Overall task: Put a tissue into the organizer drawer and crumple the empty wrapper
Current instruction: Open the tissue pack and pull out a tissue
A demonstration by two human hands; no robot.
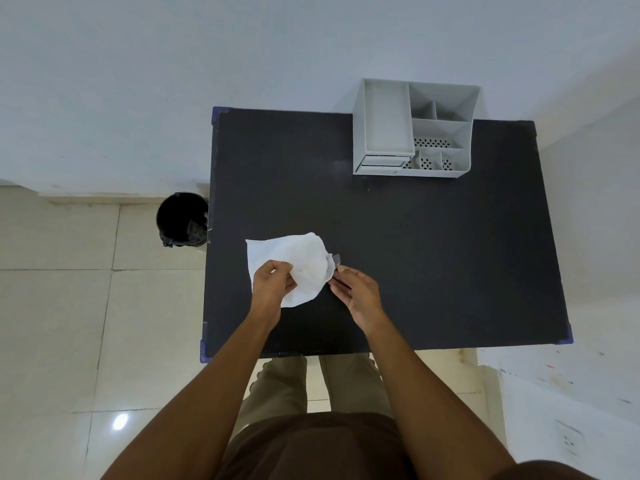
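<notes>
A white tissue [294, 261] is spread loosely above the near-left part of the black table [433, 254]. My left hand [272, 287] pinches its lower left part. My right hand [356, 291] holds a small dark wrapper [335, 263] at the tissue's right edge; most of the wrapper is hidden by my fingers. The grey organizer [412, 128] stands at the table's far edge, well away from both hands. Its two small drawers [381, 165] at the front left look closed.
A black bin with a liner [181, 218] stands on the tiled floor just left of the table. A white wall runs behind the table and along its right side. My legs are close to the table's near edge.
</notes>
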